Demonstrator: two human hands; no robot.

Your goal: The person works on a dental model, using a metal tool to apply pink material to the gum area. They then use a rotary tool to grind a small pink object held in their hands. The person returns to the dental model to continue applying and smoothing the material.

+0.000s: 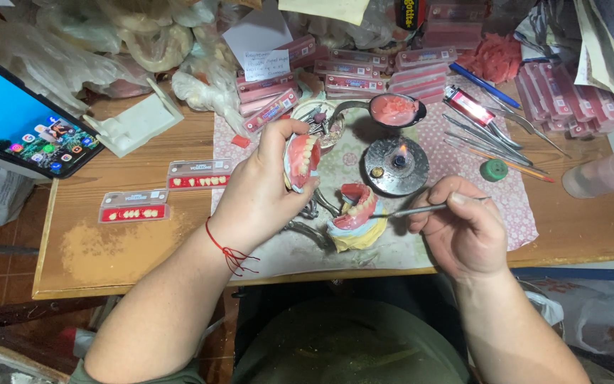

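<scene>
Pink wax denture [301, 161], left hand [264, 195], fingers closed round it, teeth turned up for view. Right hand [463, 231] pinches wax knife [421, 210], tip probably warming near burner [396, 165] on worktop [108, 249].

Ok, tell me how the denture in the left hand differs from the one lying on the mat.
The denture in the left hand is lifted off the table, gripped by the left hand; the denture on the mat rests there on a yellowish-blue base. The held one has no such base showing. Both have pink gums and pale teeth.
</scene>
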